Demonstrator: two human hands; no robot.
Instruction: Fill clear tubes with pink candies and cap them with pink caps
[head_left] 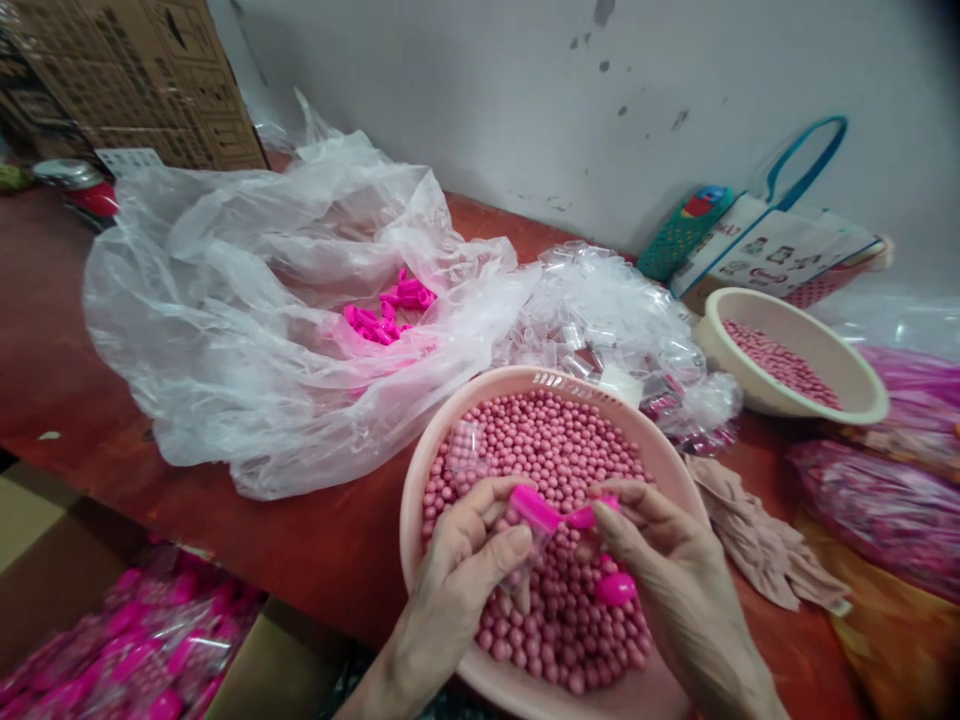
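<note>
My left hand [469,565] pinches a small clear plastic container [517,565] with pink beads in it, topped by a bright pink plastic piece [534,508]. My right hand [667,560] is closed on a second bright pink piece [600,510], which meets the first one. Both hands are over a pale pink basin [420,500] full of round pink beads [555,640]. A loose bright pink piece [616,588] shows just below my right fingers. Among the beads near the basin's far left side stands a clear container [466,445].
A crumpled clear plastic bag [285,400] holds bright pink pieces [386,315]. Behind the basin lies a heap of clear plastic containers [607,310]. A cream bowl [862,385] with beads and a glove [757,525] are at right. An open carton [292,660] of pink packed items stands lower left.
</note>
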